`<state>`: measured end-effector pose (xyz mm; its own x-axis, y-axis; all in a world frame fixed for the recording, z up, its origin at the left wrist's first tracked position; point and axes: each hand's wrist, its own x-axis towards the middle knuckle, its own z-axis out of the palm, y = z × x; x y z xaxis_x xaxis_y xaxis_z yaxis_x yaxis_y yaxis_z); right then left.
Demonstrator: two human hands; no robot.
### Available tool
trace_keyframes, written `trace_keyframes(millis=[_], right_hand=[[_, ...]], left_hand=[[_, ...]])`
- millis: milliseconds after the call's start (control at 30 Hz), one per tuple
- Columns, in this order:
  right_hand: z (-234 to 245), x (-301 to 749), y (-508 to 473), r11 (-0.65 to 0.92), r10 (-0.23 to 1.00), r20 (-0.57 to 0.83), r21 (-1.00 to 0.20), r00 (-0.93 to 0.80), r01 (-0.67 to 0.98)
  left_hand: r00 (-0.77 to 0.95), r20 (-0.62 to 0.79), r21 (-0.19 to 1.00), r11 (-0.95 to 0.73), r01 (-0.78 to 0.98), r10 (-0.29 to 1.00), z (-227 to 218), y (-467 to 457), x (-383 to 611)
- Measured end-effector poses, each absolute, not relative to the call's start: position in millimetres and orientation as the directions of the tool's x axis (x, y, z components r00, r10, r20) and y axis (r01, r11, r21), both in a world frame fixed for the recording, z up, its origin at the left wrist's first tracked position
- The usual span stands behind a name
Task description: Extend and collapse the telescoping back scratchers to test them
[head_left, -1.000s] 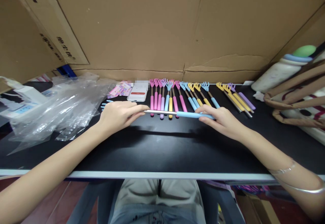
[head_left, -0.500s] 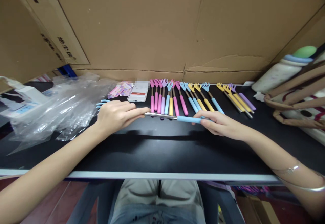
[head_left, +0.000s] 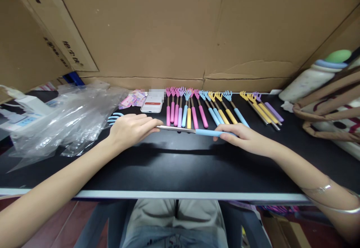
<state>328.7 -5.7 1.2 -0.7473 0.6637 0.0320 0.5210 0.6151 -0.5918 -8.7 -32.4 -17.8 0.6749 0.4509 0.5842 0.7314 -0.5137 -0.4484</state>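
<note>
A light-blue telescopic back scratcher (head_left: 208, 132) is held level above the black table, its metal rod drawn out. My left hand (head_left: 132, 129) is closed around the rod near the claw end, and the blue claw pokes out to its left. Around the blue grip at the other end, my right hand (head_left: 242, 137) is closed. Just beyond the hands lies a row of pink, purple, blue and yellow back scratchers (head_left: 194, 115), claws pointing away from me. Farther right, a smaller group of yellow and purple back scratchers (head_left: 264, 111) lies slanted.
Clear plastic bags (head_left: 75, 117) are heaped at the left beside a white power strip (head_left: 25, 118). A phone (head_left: 152, 106) and small printed cards (head_left: 133, 99) lie behind my left hand. A bottle (head_left: 312, 79) and a tan bag (head_left: 315, 117) stand right; cardboard (head_left: 146, 27) walls the back.
My left hand has shifted slightly left along with the claw end, and a little more of the blue claw shows. My right hand stays on the grip, nearly unmoved.
</note>
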Motion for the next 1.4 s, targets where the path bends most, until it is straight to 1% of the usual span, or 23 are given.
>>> trace_keyframes(millis=[167,300,433,533,633,700,800,867,900,967,1033,1100,1200,1267,1300,1400], right_hand=[[-1,329,-5,0.645,0.682,0.055,-0.516,-0.729,0.564],[-4,329,-4,0.682,0.689,0.096,-0.420,-0.718,0.598],[-6,330,-3,0.739,0.668,0.177,-0.266,-0.723,0.619],[-8,332,-3,0.770,0.632,0.260,-0.106,-0.730,0.629],[-9,333,-4,0.784,0.560,0.360,0.059,-0.746,0.618],[-9,333,-5,0.787,0.510,0.416,0.126,-0.752,0.604],[-9,333,-7,0.794,0.461,0.479,0.154,-0.748,0.588],[-8,333,-8,0.794,0.443,0.507,0.162,-0.739,0.587],[-8,333,-8,0.791,0.436,0.518,0.170,-0.736,0.588],[-8,333,-8,0.786,0.418,0.534,0.192,-0.735,0.587],[-8,333,-7,0.785,0.408,0.541,0.205,-0.736,0.585],[-9,334,-6,0.783,0.422,0.528,0.198,-0.737,0.590],[-9,334,-5,0.773,0.479,0.488,0.159,-0.730,0.614],[-10,334,-4,0.767,0.536,0.452,0.091,-0.713,0.635],[-10,334,-4,0.765,0.571,0.423,0.037,-0.704,0.643],[-11,333,-1,0.747,0.662,0.298,-0.184,-0.688,0.639]], left_hand=[[0.666,0.528,-0.400,-0.538,0.742,0.526,-23,-29,-10],[0.643,0.480,-0.319,-0.564,0.762,0.598,-26,-29,-10],[0.589,0.362,-0.226,-0.545,0.808,0.723,-25,-30,-9],[0.548,0.275,-0.158,-0.525,0.837,0.790,-23,-30,-7],[0.515,0.179,-0.053,-0.515,0.856,0.838,-21,-30,-4],[0.506,0.109,0.053,-0.513,0.857,0.856,-20,-30,-3],[0.536,0.031,0.225,-0.528,0.819,0.844,-19,-29,-3],[0.559,0.019,0.293,-0.539,0.790,0.829,-19,-29,-4],[0.561,0.021,0.308,-0.540,0.784,0.827,-19,-29,-4],[0.551,0.031,0.302,-0.534,0.790,0.834,-19,-29,-3],[0.527,0.049,0.249,-0.522,0.816,0.848,-19,-30,-1],[0.502,0.087,0.152,-0.510,0.847,0.860,-19,-31,-1],[0.505,0.194,-0.013,-0.513,0.858,0.841,-20,-31,-1],[0.528,0.281,-0.104,-0.522,0.847,0.801,-22,-31,-3],[0.542,0.323,-0.143,-0.526,0.839,0.776,-23,-31,-4],[0.583,0.435,-0.260,-0.524,0.811,0.686,-25,-32,-7]])
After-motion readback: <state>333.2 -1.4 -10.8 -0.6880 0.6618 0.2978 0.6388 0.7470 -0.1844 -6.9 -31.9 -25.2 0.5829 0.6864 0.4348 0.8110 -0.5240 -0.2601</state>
